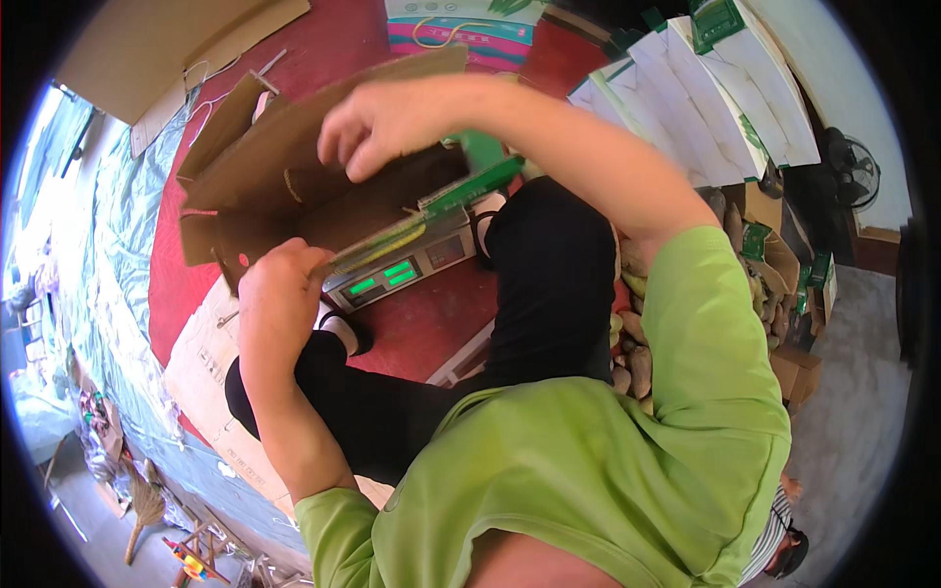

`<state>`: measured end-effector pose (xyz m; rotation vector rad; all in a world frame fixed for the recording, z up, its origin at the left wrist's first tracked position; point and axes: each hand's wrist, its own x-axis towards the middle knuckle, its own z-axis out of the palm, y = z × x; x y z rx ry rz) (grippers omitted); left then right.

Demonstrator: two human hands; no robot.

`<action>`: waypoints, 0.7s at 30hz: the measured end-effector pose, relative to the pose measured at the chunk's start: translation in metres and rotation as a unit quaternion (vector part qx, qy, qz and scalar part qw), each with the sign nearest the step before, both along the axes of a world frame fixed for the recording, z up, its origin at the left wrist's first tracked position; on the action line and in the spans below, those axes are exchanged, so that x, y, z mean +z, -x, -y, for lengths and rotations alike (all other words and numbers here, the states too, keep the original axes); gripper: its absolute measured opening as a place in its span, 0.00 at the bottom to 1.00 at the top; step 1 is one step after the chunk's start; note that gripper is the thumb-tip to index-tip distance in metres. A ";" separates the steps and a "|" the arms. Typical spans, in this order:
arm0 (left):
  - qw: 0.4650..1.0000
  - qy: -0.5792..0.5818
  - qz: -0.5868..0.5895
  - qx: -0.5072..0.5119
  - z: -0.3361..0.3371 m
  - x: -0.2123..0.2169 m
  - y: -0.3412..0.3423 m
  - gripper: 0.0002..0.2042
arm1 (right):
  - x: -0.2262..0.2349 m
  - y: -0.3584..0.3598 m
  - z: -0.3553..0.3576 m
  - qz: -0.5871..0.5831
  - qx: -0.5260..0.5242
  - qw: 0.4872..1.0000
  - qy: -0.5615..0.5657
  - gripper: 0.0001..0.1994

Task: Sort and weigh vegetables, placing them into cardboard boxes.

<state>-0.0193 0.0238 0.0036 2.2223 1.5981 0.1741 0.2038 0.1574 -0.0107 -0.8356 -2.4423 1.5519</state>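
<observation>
An open cardboard box [250,181], brown inside with a green printed outer side, sits on a digital weighing scale [428,260] with lit green displays. My left hand [279,277] is closed on the box's near left edge, its fingertips bent over the rim. Above the opening hangs my right hand [377,125], slightly blurred, fingers loosely bent and thumb apart, with nothing visible in it. The far flap rises just behind this hand. Shadow hides much of the box's inside.
Potato-like tubers [635,363] lie in a heap on the right. Behind them lean white flattened cartons [686,93]. A pink and teal carton [461,34] stands at the far side, on the red floor [431,338]. Pale blue sheeting [127,235] spreads along the left.
</observation>
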 end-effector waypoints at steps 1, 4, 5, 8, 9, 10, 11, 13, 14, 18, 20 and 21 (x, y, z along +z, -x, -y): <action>1.000 -0.009 -0.005 -0.011 0.001 0.001 -0.002 0.08 | 0.017 -0.013 0.000 -0.034 -0.045 0.998 -0.021 0.22; 0.999 -0.012 0.000 -0.030 0.001 0.001 -0.003 0.08 | 0.034 -0.063 0.001 -0.099 -0.252 0.962 -0.031 0.23; 1.000 -0.010 0.000 -0.028 0.000 0.003 -0.005 0.08 | 0.020 -0.088 -0.007 -0.105 -0.288 0.950 -0.058 0.21; 0.999 -0.007 -0.002 -0.037 -0.001 0.001 -0.006 0.08 | -0.066 -0.159 -0.016 -0.134 -0.440 0.887 -0.029 0.19; 1.000 0.007 0.004 -0.027 -0.002 0.002 -0.009 0.08 | -0.098 -0.184 -0.010 -0.085 -0.466 0.876 -0.089 0.18; 1.000 0.021 0.008 -0.013 -0.002 0.003 -0.010 0.08 | -0.130 -0.205 -0.001 -0.036 -0.487 0.860 -0.146 0.17; 0.999 0.032 0.011 -0.003 -0.003 0.003 -0.010 0.08 | -0.160 -0.219 0.012 0.001 -0.508 0.853 -0.120 0.17; 0.999 0.035 0.012 -0.010 -0.005 0.003 -0.011 0.08 | -0.212 -0.244 0.040 0.086 -0.532 0.839 -0.074 0.18; 0.999 0.038 0.014 -0.011 -0.005 0.004 -0.010 0.08 | -0.237 -0.253 0.055 0.131 -0.533 0.834 -0.052 0.18; 0.999 0.042 -0.003 0.005 -0.006 0.012 -0.021 0.08 | -0.317 -0.266 0.112 0.272 -0.607 0.747 0.012 0.29; 0.999 0.049 -0.014 0.014 -0.008 0.012 -0.022 0.08 | -0.344 -0.270 0.132 0.317 -0.602 0.728 0.078 0.36; 0.998 0.052 -0.017 0.016 -0.008 0.012 -0.021 0.09 | -0.356 -0.269 0.139 0.315 -0.600 0.731 0.079 0.36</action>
